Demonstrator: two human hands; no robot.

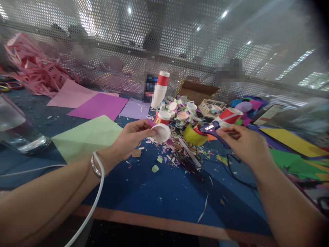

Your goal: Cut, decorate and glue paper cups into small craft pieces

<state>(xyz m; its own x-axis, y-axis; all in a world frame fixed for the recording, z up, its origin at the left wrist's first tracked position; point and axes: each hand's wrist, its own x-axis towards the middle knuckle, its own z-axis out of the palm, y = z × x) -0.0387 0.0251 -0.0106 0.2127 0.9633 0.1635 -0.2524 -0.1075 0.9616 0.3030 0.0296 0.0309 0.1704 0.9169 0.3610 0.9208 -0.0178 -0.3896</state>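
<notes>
bare forearms, silver bangle (95,165) on left wrist

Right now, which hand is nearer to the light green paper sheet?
Left. The left hand is just beside the light green paper sheet; the right hand is far across.

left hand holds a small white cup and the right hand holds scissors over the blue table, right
Not quite. In the head view the right hand holds a blue glue gun, not scissors. The rest stands: the left hand holds the small white cup over the blue table.

Head view, forward and down, close over table (164,202), edges perhaps blurred.
</notes>
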